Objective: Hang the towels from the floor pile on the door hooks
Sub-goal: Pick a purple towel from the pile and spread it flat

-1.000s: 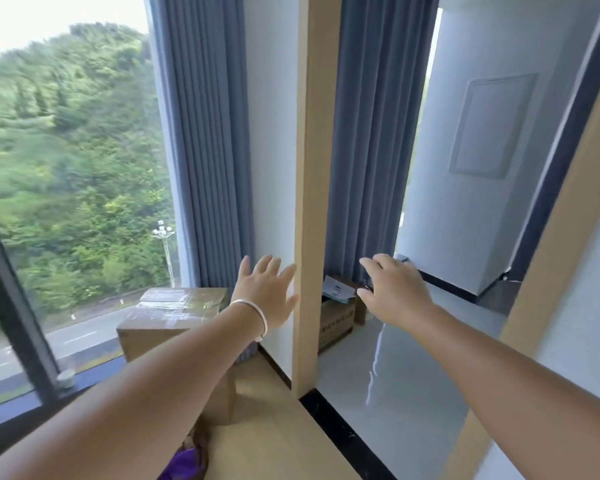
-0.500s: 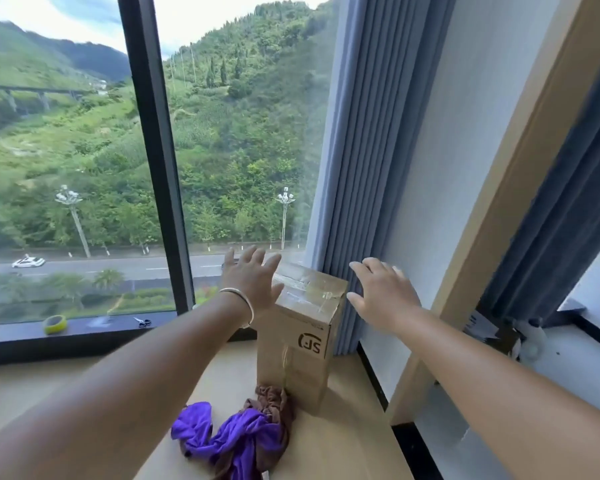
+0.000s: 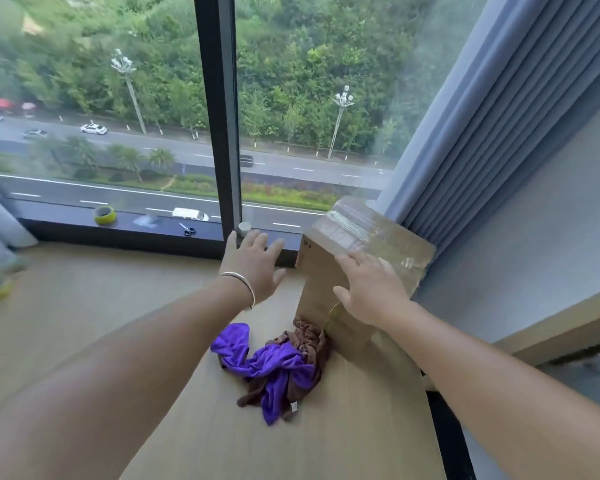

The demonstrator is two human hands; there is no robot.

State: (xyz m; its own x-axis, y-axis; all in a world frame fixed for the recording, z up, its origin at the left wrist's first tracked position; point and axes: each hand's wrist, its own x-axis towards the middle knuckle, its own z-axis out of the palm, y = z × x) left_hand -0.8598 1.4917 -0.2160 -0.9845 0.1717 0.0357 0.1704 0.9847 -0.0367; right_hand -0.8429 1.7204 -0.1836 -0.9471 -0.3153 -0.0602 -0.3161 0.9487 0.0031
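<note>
- Big window [image 3: 101,98] takes up most of the view, with a dark frame post [image 3: 222,116] down the middle. Outside there's a road with cars and a green hillside.
- Light wood floor [image 3: 84,306] runs from the window down toward the camera.
- Blue-grey curtain [image 3: 499,116] hangs at the right, next to a pale wall [image 3: 534,237].
- Taped-up cardboard box [image 3: 354,258] stands on the floor by the curtain, right in the corner.
- Both bare arms are stretched out forward. The left hand [image 3: 253,265] has its fingers straight and spread, gripping nothing, up in front of the window sill [image 3: 118,230]. There's a thin bracelet [image 3: 243,285] on that wrist.
- The right hand [image 3: 371,289] is also loose and flat, palm down, nothing in it. It sits in front of the box's near side; can't say whether it actually touches the cardboard.
- The towels: a purple towel [image 3: 274,368] and a brown towel [image 3: 309,344] are tangled together in a heap on the floor, touching the foot of the box, below and between the two hands. Neither hand is on them.
- Small stuff on the sill: a yellow-green tape roll [image 3: 105,215], scissors [image 3: 187,229], and a little white cylinder [image 3: 245,229] by the frame post.
</note>
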